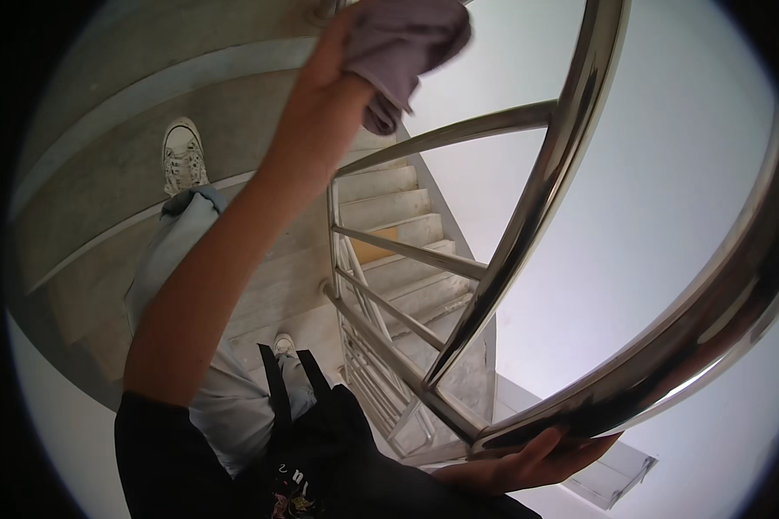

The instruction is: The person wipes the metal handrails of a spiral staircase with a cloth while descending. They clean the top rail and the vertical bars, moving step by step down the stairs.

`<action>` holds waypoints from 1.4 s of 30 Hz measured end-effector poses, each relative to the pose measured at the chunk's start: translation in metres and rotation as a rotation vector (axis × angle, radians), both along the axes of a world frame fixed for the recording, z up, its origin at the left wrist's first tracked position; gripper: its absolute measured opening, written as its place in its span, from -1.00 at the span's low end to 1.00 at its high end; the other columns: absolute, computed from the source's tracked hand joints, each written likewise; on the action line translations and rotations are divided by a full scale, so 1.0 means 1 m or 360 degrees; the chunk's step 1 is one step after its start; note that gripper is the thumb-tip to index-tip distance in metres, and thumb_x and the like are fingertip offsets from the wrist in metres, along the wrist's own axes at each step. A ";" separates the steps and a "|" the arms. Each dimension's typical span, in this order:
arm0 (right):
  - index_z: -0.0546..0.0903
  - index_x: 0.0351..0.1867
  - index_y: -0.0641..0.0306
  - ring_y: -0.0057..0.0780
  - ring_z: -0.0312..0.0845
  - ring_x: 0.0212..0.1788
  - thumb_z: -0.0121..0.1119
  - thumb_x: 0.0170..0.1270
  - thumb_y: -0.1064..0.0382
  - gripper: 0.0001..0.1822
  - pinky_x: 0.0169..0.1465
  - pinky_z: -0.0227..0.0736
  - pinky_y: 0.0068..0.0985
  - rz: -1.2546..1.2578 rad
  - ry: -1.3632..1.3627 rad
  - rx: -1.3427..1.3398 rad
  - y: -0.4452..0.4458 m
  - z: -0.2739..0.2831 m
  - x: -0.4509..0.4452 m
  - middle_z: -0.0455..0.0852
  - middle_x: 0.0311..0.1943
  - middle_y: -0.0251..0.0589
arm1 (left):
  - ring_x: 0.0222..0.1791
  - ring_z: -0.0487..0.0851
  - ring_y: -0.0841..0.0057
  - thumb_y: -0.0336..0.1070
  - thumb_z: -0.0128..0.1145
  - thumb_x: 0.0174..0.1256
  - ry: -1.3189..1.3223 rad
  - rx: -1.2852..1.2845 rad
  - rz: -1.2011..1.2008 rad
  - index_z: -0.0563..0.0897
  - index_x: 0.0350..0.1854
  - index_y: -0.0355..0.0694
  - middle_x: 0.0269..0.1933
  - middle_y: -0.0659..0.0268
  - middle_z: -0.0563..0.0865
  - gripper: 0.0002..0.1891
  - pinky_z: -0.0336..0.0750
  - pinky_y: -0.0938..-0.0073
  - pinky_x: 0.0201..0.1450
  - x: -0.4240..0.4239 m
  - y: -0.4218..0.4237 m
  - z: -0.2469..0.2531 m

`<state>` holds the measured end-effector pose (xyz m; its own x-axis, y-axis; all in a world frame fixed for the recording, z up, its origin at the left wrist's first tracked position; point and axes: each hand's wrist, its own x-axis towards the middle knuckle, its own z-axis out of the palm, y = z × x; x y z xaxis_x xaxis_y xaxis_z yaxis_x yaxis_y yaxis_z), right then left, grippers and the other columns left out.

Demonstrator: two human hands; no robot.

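Raised at the top of the view, my left hand (341,81) grips a folded purple-grey cloth (406,48). The cloth is slightly blurred and hangs beside the upper part of the stair railing, in front of the white wall; I cannot tell whether it touches metal. At the lower right, my right hand (526,464) is cupped around the underside of a thick polished steel handrail (675,350). Its thumb lies against the near side, and the rail partly hides the fingers.
Slimmer steel bars (415,256) and a steel post (526,201) run below the handrail. Concrete steps (389,194) descend beyond the railing. My shoes stand on different steps, one shoe (185,156) farther forward. A tan patch (374,245) marks one lower step.
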<state>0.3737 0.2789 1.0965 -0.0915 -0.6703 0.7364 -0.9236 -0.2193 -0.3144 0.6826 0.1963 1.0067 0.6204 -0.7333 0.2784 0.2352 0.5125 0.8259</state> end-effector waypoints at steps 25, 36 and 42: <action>0.22 0.42 0.30 -0.19 0.53 0.09 0.08 0.21 -0.39 -0.05 0.12 0.39 -0.36 -0.0030 0.0023 0.0009 -0.012 -0.003 0.007 0.45 0.22 0.12 | 0.13 0.56 0.14 -0.76 -0.13 0.05 -0.1140 0.0694 -0.0424 0.47 -0.25 -0.20 0.31 0.15 0.39 -0.69 0.48 0.34 0.05 -0.019 -0.017 -0.101; 0.24 0.40 0.35 -0.29 0.57 -0.05 0.07 0.21 -0.39 -0.04 -0.11 0.44 -0.52 -0.0001 0.0073 -0.0044 -0.006 -0.005 -0.006 0.48 0.18 0.08 | 0.06 0.59 0.06 -0.81 -0.30 0.05 0.1157 0.1035 -0.0289 0.25 0.25 -0.22 0.19 -0.05 0.38 -0.36 0.66 0.00 0.09 -0.032 -0.043 -0.155; 0.25 0.40 0.36 -0.32 0.58 -0.10 0.09 0.23 -0.35 -0.07 -0.15 0.44 -0.55 0.0085 0.0092 -0.0060 -0.011 -0.002 0.002 0.48 0.19 0.09 | 0.14 0.54 0.04 -0.83 -0.34 0.09 0.1387 0.0725 -0.0152 0.29 0.22 -0.27 0.20 -0.08 0.37 -0.40 0.61 0.06 0.19 -0.041 -0.031 -0.117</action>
